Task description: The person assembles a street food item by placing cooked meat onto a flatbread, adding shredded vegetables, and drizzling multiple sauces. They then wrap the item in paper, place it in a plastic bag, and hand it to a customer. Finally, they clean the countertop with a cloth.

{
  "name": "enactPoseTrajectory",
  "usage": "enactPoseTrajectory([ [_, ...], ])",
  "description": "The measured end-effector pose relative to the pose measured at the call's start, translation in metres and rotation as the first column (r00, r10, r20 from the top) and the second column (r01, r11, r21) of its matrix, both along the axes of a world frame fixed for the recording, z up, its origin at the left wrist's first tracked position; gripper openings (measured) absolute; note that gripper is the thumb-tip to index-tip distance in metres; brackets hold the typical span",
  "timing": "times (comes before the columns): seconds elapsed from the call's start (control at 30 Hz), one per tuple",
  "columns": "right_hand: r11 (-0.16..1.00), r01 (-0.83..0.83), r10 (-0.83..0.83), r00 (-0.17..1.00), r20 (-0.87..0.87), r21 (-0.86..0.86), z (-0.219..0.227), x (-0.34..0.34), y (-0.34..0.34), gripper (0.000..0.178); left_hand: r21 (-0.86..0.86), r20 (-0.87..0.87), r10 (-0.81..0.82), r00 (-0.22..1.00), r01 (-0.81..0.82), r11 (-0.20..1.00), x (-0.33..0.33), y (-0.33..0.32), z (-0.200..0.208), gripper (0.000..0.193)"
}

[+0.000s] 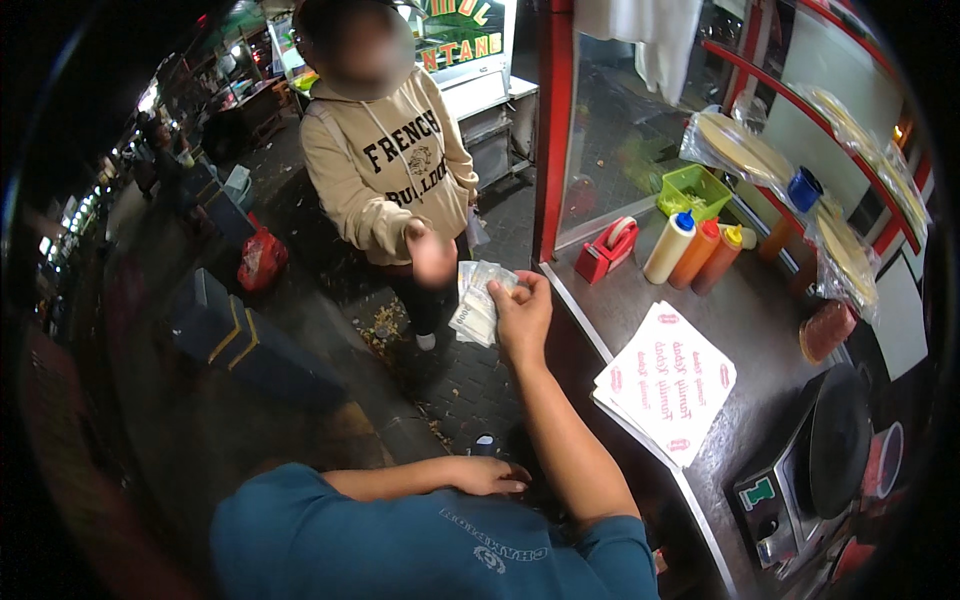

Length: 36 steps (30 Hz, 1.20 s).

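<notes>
My right hand point(524, 312) reaches forward past the counter's edge, fingers and thumb closed on a small fan of banknotes point(477, 306). Facing me, a person in a beige hoodie point(400, 165) stretches out a hand point(431, 254), smeared by motion. That hand is close to the notes, and a small gap seems to lie between them. Bent across my body, my left hand point(490, 476) hangs low in front of my blue shirt with its fingers loosely apart and nothing visible in them.
On the metal counter at right are printed paper sheets point(672, 380), a red tape dispenser point(607, 250), several sauce bottles point(697, 250), a green basket point(692, 192) and a round black griddle point(838, 440). Bagged flatbreads point(745, 147) sit above. Dark bench-like blocks point(245, 335) stand at left.
</notes>
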State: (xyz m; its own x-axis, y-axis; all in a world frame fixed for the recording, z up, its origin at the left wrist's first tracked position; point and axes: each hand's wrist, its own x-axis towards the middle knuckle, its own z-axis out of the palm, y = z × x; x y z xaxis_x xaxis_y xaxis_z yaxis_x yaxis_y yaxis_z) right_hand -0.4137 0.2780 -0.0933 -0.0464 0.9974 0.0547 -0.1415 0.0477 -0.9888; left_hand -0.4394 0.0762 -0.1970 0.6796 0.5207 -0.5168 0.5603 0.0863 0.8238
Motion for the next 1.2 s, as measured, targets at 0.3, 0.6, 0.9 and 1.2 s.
enactPoseTrajectory([
  [0.3,0.993,-0.076,0.067,0.993,0.101,0.091,-0.028,-0.079,0.014,0.041,0.462,0.073,-0.154,0.985,0.104,0.881,0.023,0.038,-0.005,0.045],
  [0.6,0.862,-0.506,0.506,0.851,0.142,-0.041,-0.011,0.080,-0.110,0.036,0.093,0.249,-0.291,0.924,0.276,0.957,0.057,0.048,-0.024,0.036],
  [0.9,0.515,0.342,0.206,0.841,0.501,-0.786,0.009,0.353,-0.372,0.035,0.205,0.407,-0.148,0.901,0.068,0.976,0.049,0.116,0.005,0.030],
  [1.2,0.467,0.405,-0.822,0.526,-0.217,-0.786,-0.215,0.343,-0.443,0.034,0.842,0.028,0.323,0.946,-0.196,0.503,0.128,0.396,-0.008,0.069],
])
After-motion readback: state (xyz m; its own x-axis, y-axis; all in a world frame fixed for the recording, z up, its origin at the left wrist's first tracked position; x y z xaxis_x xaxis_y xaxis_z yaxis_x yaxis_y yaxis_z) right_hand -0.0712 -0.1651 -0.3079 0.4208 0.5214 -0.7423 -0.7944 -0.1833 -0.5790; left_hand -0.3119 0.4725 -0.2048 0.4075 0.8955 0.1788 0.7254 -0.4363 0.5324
